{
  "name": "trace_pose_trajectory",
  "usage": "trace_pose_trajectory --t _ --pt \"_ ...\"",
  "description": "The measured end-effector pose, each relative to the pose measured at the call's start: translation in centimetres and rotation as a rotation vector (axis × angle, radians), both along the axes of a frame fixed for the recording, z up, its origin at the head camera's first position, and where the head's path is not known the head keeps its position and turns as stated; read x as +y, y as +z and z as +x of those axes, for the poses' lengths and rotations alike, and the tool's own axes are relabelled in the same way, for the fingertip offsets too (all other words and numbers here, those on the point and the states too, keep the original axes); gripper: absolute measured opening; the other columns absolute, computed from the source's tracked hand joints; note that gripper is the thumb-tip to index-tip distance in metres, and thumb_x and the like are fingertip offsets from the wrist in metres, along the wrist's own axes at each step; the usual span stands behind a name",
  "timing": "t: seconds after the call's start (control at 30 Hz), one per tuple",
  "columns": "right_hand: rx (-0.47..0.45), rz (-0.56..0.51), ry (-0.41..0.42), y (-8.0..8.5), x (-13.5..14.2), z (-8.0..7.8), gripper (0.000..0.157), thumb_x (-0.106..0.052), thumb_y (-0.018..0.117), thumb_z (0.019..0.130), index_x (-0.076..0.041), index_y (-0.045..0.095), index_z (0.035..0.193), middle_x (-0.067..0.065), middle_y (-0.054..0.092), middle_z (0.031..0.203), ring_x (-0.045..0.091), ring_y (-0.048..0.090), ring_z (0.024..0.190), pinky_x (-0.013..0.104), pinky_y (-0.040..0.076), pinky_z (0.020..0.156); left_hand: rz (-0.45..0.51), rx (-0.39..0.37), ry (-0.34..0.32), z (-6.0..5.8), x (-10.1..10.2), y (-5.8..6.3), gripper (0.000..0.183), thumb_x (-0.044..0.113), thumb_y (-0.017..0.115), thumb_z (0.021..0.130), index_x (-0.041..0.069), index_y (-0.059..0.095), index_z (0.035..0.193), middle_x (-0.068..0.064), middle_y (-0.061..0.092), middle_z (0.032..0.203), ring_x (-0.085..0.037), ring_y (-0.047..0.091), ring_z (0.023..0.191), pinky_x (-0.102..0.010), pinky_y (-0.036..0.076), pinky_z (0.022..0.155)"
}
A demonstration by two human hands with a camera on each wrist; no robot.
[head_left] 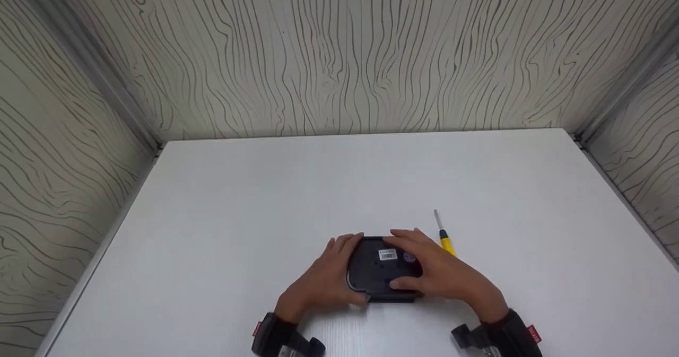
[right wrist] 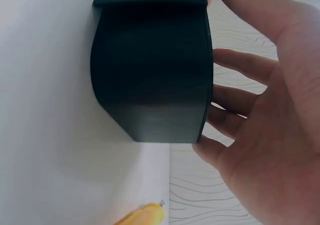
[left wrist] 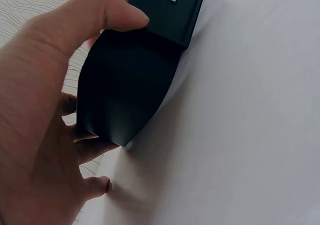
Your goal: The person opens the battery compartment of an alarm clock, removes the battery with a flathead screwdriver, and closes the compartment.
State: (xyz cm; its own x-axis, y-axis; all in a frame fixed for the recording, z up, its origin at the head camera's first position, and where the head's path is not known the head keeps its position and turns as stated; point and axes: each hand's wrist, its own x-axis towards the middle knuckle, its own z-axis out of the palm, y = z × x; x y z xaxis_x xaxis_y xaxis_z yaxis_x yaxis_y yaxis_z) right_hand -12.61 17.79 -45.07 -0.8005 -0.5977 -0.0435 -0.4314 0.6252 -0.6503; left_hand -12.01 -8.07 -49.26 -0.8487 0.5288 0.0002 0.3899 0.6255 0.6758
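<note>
- While a black strap (head_left: 273,336) is worn at the left wrist, the black device (head_left: 371,272) is gripped at its left side by the left hand (head_left: 326,277), thumb laid on the near edge, fingers wrapped round the far side.
- Device held between both hands, over the white table (head_left: 212,240); whether the tabletop is touched cannot fairly be told.
- A white label (head_left: 388,254) is borne on the upturned face, with a round sticker (head_left: 409,257) to its right.
- Device's right side gripped by the right hand (head_left: 440,272), fingers bent over the far edge, thumb set on the face.
- Just beyond that hand, a yellow-handled screwdriver (head_left: 444,234) is laid, shaft pointed away, handle partly hidden.
- A second strap (head_left: 512,336) is worn at the right wrist.
</note>
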Motion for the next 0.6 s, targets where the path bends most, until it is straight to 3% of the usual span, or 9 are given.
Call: trace_pose_trajectory --t 0.6 --pt "0.096 0.034 0.025 0.27 -1.03 0.45 0.046 -0.034 0.072 0.086 -0.02 0.057 0.127 0.014 0.04 0.151 0.038 0.036 0.141 0.055 0.036 0.112 -0.021 -0.002 0.004 -0.06 0.21 0.43 0.114 0.05 0.079 0.063 0.015 0.021 0.155 -0.004 0.034 0.152 -0.021 0.035 0.142 -0.046 0.016 0.124"
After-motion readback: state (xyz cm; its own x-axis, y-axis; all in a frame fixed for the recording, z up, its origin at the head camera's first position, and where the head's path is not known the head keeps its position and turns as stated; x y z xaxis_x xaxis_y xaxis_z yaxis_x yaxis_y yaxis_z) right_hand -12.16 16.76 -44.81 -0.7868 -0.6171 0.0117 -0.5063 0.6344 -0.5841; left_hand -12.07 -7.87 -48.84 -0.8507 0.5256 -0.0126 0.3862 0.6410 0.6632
